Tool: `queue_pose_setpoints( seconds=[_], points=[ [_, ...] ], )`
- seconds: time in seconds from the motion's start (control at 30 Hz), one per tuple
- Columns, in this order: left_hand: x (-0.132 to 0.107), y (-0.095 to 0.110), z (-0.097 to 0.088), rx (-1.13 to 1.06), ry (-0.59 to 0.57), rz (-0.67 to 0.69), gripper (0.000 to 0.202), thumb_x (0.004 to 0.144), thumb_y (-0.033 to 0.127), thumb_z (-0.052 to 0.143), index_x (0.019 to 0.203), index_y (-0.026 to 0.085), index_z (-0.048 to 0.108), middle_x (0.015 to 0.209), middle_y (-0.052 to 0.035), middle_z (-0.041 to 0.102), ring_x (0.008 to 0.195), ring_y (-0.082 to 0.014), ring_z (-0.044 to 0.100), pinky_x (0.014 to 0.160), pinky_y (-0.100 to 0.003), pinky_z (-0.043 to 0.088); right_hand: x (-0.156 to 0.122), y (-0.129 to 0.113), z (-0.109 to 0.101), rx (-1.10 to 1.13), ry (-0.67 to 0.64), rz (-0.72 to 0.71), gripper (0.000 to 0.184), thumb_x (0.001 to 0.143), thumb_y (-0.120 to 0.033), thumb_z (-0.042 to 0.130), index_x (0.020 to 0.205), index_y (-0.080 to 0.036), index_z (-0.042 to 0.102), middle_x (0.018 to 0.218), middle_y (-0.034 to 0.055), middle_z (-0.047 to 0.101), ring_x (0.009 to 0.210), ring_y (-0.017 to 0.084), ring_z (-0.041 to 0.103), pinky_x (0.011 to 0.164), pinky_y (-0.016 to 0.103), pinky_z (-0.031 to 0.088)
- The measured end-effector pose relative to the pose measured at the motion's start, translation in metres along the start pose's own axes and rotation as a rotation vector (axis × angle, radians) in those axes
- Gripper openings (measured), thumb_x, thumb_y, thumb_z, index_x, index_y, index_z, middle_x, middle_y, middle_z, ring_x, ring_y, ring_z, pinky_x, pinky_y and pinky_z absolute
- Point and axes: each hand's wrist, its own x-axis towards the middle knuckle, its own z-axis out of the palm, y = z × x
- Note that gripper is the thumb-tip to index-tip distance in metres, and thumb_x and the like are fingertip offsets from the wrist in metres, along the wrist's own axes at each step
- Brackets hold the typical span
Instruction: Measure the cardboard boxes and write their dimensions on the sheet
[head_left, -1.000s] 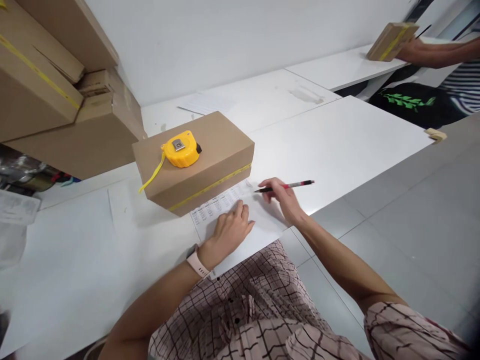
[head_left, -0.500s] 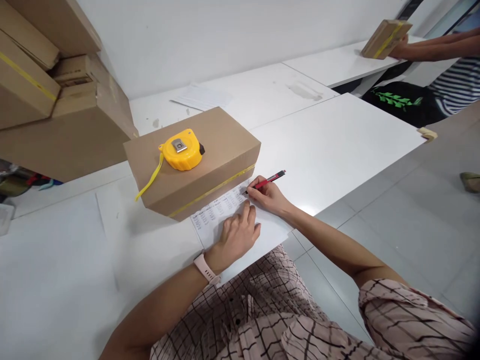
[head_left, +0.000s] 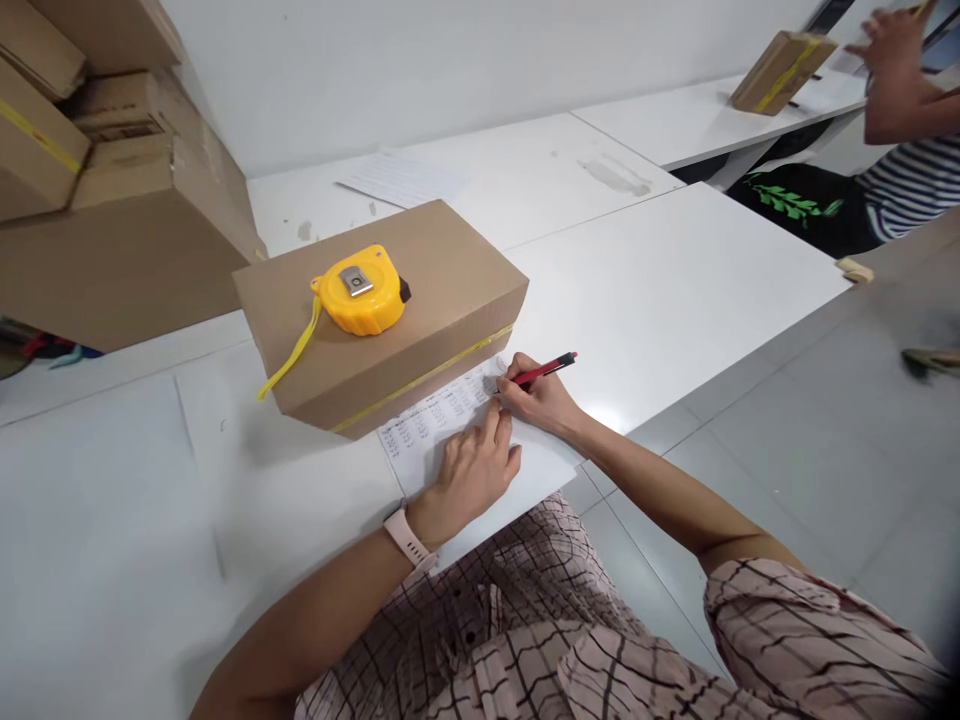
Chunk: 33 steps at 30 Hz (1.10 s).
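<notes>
My right hand [head_left: 541, 398] is closed around a red and black pen [head_left: 546, 368], its tip down at the sheet of paper [head_left: 536, 465]. Columns of handwriting run along the paper's far edge. My left hand [head_left: 476, 460] lies flat on the sheet, fingers stretched towards the writing, holding nothing. Just beyond the paper stands a closed cardboard box [head_left: 442, 260] with yellow tape along its side, covering part of the table. On top of it rests a yellow tape measure [head_left: 363, 290] with a yellow strap hanging over the box's edge.
Several cardboard boxes [head_left: 112, 240] are stacked at the left. Printed sheets [head_left: 405, 178] lie behind the taped box. At the far right, another person's hand [head_left: 892, 45] is raised near a tilted, taped box [head_left: 784, 72]. The white table's [head_left: 660, 270] front edge borders the tiled floor.
The pen has shifted slightly in my right hand over the writing; my left hand stays on the paper. The other person's hands have come off the far box, one now raised.
</notes>
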Motion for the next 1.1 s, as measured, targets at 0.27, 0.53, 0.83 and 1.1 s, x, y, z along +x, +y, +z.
queue_pose_setpoints(
  seconds=[0.27,0.53,0.83,1.1],
  points=[
    [0.0014,0.0010,-0.0022,0.000,-0.016,-0.010,0.050,0.104,0.040,0.044,0.148,0.016,0.052,0.159,-0.0175,0.047,0.097,-0.0233,0.074,0.073,-0.034,0.061,0.0002,0.0033,-0.0001,-0.029,0.000,-0.022,0.026,0.089,-0.032,0.062,0.073,-0.024,0.043,0.061,-0.0057,0.039,0.058,0.011,0.034,0.054,0.030,0.026],
    [0.0008,0.0005,-0.0008,0.009,-0.021,-0.010,0.051,0.105,0.041,0.042,0.149,0.016,0.051,0.161,-0.0171,0.045,0.098,-0.0231,0.074,0.073,-0.033,0.061,0.0000,0.0055,0.0002,-0.055,0.001,-0.011,0.026,0.088,-0.031,0.062,0.073,-0.024,0.042,0.060,-0.0056,0.041,0.057,0.010,0.034,0.053,0.029,0.026],
    [0.0013,0.0013,-0.0034,0.016,-0.028,-0.010,0.051,0.105,0.040,0.045,0.149,0.016,0.051,0.160,-0.0165,0.046,0.099,-0.0233,0.074,0.075,-0.034,0.062,-0.0002,0.0058,-0.0002,-0.030,0.000,0.010,0.027,0.087,-0.030,0.063,0.072,-0.024,0.042,0.061,-0.0052,0.040,0.058,0.011,0.034,0.054,0.029,0.026],
    [0.0012,0.0013,-0.0050,0.013,-0.028,-0.004,0.050,0.105,0.039,0.046,0.148,0.015,0.052,0.161,-0.0154,0.045,0.100,-0.0234,0.074,0.074,-0.034,0.062,0.0004,0.0037,-0.0001,-0.053,0.019,-0.004,0.025,0.087,-0.032,0.062,0.073,-0.024,0.043,0.062,-0.0053,0.039,0.059,0.011,0.033,0.055,0.030,0.027]
  ],
)
